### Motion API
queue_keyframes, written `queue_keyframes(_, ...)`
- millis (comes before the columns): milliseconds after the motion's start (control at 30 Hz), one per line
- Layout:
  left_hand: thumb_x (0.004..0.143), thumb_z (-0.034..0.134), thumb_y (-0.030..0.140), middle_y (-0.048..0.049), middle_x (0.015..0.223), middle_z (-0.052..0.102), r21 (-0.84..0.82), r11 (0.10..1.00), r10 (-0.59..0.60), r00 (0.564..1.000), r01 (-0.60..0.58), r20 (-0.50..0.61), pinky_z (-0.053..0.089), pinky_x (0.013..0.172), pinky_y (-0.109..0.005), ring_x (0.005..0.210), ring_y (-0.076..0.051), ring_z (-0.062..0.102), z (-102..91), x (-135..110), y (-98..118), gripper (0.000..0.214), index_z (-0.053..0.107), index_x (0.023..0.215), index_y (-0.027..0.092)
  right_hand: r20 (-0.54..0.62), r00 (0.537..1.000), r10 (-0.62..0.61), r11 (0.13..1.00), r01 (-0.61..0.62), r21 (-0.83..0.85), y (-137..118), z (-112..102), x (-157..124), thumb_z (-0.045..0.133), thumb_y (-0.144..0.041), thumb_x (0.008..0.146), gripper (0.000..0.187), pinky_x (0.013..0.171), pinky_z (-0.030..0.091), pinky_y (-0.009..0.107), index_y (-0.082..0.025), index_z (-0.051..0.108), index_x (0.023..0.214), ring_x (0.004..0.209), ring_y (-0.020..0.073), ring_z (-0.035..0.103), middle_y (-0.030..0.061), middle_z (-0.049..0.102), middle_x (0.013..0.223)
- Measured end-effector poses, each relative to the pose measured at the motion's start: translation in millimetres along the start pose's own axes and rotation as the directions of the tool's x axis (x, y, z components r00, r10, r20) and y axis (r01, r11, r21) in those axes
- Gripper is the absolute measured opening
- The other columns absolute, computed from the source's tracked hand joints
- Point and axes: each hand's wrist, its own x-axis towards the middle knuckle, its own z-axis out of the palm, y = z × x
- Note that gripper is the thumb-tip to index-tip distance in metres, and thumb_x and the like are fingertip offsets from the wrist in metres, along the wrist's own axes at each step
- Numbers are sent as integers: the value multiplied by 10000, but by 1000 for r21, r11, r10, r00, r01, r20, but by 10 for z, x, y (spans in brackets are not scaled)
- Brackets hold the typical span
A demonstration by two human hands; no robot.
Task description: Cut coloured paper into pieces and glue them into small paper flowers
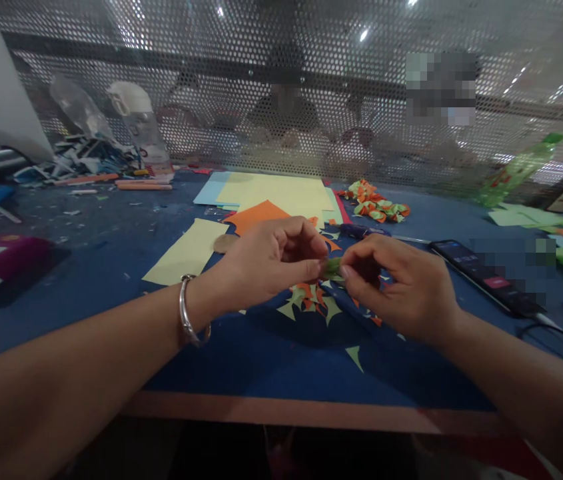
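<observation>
Both my hands meet over the blue table (86, 280), pinching one small folded piece of green paper (332, 268) between them. My left hand (266, 263), with a silver bangle at the wrist, is closed on its left end with thumb and fingers. My right hand (394, 283) is closed on its right end. Beneath them lie several small green and orange paper triangles (314, 303). Just behind my hands are an orange sheet (256, 215) and pale yellow sheets (281, 190).
A phone (481, 273) with a cable lies at right. A heap of folded green and orange paper (376, 203) sits behind. A magenta box (1, 263) is at left, bottles (141, 127) and scraps at far left. A perforated screen (311, 87) stands across the back; people sit behind it.
</observation>
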Motion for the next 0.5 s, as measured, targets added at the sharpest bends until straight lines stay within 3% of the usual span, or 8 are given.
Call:
queue_keyframes(233,759,769,170,0,832,667,-57,998,-7,1000,7,3,539,752,-256,787,-121,663,29,15,-69,214,603,894,157,7,999,-37,999,37,4,9,20,-7,599,-155,892,71,552,455,249,-206,609,844,547,91,553,-16,627,729)
queue_keyframes(500,769,723,94,29,745,630,-52,998,-29,999,28,-37,495,659,-201,706,-85,626,4,29,-47,163,593,853,146,-2,1000,-7,1000,7,27,13,12,-22,633,-175,897,85,534,468,238,-203,652,975,540,90,563,-6,671,768)
